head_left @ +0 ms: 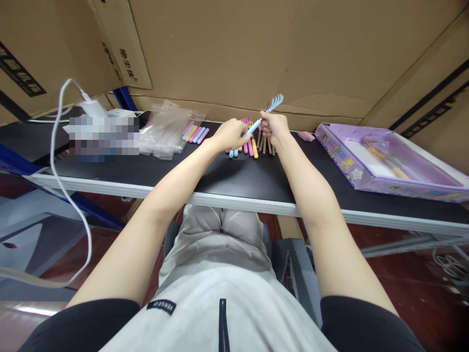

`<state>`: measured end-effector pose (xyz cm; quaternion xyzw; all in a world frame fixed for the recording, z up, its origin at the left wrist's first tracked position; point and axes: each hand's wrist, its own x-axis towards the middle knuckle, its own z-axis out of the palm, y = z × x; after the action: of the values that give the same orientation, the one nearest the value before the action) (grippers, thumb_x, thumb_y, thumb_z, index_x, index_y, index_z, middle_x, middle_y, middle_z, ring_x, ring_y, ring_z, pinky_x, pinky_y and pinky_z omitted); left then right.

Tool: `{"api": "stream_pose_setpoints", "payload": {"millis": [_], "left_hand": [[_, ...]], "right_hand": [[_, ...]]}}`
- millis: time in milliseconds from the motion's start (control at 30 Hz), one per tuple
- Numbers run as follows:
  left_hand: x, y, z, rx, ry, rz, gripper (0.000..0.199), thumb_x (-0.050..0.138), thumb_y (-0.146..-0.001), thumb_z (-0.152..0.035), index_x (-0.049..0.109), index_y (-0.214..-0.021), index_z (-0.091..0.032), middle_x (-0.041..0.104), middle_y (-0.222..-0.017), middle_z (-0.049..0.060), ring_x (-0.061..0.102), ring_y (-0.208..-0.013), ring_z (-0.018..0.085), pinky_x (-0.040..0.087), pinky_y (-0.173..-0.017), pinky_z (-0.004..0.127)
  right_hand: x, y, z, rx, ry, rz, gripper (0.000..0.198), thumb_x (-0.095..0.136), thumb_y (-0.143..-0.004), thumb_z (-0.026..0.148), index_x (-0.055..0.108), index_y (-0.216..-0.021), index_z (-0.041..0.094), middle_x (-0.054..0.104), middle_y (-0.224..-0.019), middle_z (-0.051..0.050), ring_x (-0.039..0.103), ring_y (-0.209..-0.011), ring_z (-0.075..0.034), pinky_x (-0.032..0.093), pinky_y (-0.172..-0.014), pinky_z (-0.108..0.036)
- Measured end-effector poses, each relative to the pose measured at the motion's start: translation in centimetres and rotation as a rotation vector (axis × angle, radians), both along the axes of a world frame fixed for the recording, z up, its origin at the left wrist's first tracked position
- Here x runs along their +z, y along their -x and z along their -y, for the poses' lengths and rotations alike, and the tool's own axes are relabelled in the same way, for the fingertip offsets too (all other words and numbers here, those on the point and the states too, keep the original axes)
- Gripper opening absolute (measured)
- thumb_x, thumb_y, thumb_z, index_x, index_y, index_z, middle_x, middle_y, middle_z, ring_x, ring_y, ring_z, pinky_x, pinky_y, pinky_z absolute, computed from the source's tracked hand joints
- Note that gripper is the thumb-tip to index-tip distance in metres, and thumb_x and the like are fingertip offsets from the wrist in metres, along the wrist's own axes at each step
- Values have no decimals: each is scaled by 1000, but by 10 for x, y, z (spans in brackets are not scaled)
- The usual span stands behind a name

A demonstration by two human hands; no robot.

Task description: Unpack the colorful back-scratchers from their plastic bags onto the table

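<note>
My left hand point(230, 133) is closed around the light blue handle of a small back scratcher point(252, 128). The fingers of my right hand point(276, 126) pinch its thin rod just below the claw-shaped blue head, which points up and to the right. Beneath my hands lie several pink, yellow and blue handled sticks point(250, 147), some with claw ends, partly covered by my left hand. Brown sticks with dark ends point(265, 145) lie under my right hand. Left of my left hand is a row of pastel handles point(196, 133).
Clear plastic bags point(161, 134) lie left of the row. A purple open box point(342, 159) stands on the right of the black table point(242, 178), with small pink cards point(306, 136) beside it. A white cable point(54, 146) loops at the left. Cardboard point(234, 54) walls the back.
</note>
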<state>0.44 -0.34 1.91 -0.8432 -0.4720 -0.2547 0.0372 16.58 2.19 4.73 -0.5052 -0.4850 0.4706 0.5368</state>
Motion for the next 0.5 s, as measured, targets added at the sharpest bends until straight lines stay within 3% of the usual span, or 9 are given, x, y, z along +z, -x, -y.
{"api": "stream_pose_setpoints", "payload": {"millis": [233, 500], "left_hand": [[4, -1, 4, -18, 42, 19, 30, 58, -93, -33, 74, -76, -14, 70, -68, 9, 62, -73, 22, 44, -82, 35], [8, 9, 18, -20, 154, 9, 30, 60, -93, -34, 74, -74, -15, 63, -59, 3, 57, -65, 18, 42, -76, 31]], "right_hand": [[0, -8, -14, -29, 18, -31, 42, 54, -107, 16, 38, -68, 20, 32, -50, 10, 22, -39, -1, 15, -39, -15], [-3, -48, -31, -273, 22, -120, 50, 66, -104, 30, 33, -68, 22, 31, -52, 10, 20, -40, -3, 17, -38, -16]]}}
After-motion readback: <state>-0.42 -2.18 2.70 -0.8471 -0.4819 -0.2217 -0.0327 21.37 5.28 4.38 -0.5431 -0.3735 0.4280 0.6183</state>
